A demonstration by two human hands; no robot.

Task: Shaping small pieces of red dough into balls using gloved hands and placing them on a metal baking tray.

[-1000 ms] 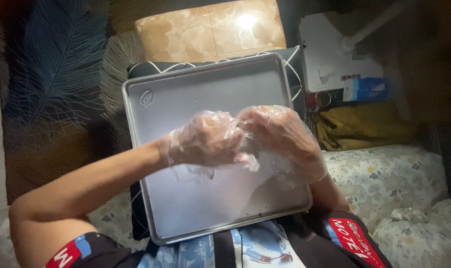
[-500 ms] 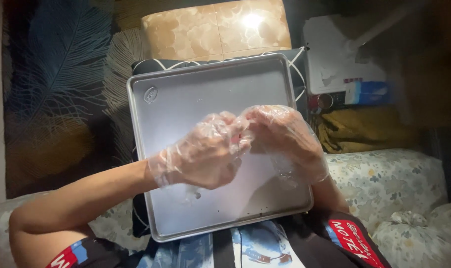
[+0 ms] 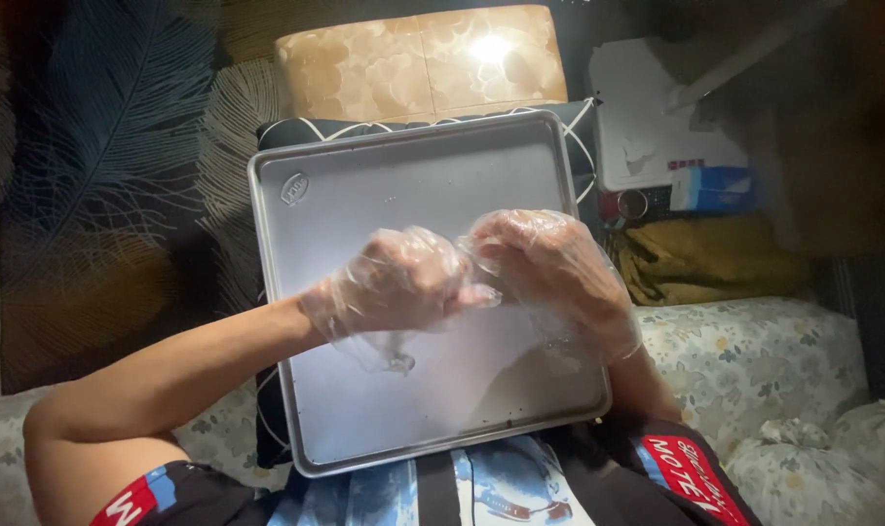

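- Tray: rectangular silver metal baking tray with raised rim (image 3: 296, 292), centre of the frame, resting on the person's lap over a dark cushion; long axis runs from lower frame to upper frame, slightly tilted. Surface bare, dull grey, a few dark specks near the lower right corner.
- Left hand (image 3: 398, 282): in a thin clear plastic glove, centre of the frame, above the tray's middle; fingers curled into a loose fist, thumb tip pointing right toward the other hand. A slack fold of glove film hangs below it. Whether anything sits inside the fist cannot be told.
- Right hand (image 3: 554, 273): likewise in a clear plastic glove, just right of centre, over the tray's right half; fingers bent inward, knuckles up. What it encloses is hidden.
- Relation: the two hands meet fingertip to thumb over the tray's middle, both equally near the tray; whether they touch its surface cannot be told.
- Surroundings: tan patterned box (image 3: 423, 63) at upper centre; floral bedding (image 3: 754, 351) at lower right; dark feather-print fabric (image 3: 101, 146) at left.
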